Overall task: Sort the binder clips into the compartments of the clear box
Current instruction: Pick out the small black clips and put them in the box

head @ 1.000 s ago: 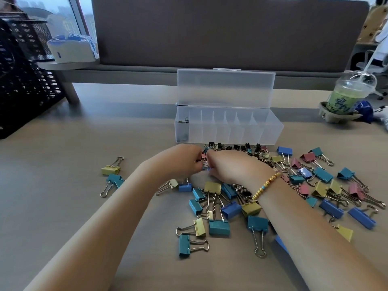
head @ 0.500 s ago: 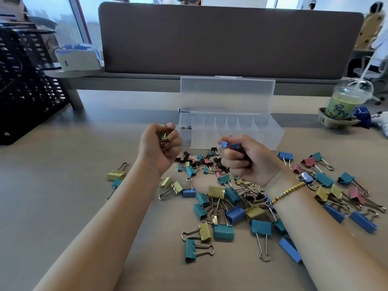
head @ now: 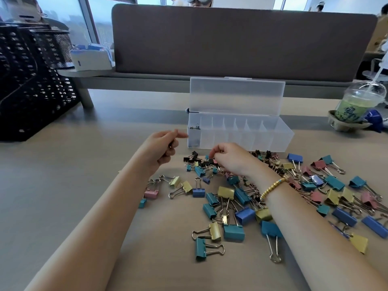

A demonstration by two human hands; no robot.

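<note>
Head-worn camera looks forward and down, close over the table (head: 63, 185).

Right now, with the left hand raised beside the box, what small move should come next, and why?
Probably carry the left hand a little right, over the leftmost compartment of the clear box, and let go. It seems to pinch something small and dark, though I cannot make it out, and that compartment is the only one already holding small clips. The right hand is down in the small-clip pile.

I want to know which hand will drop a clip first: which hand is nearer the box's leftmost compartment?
Left. The left hand hovers just left of the leftmost compartment, fingertips almost at its wall. The right hand is lower, over the clip pile.
</note>
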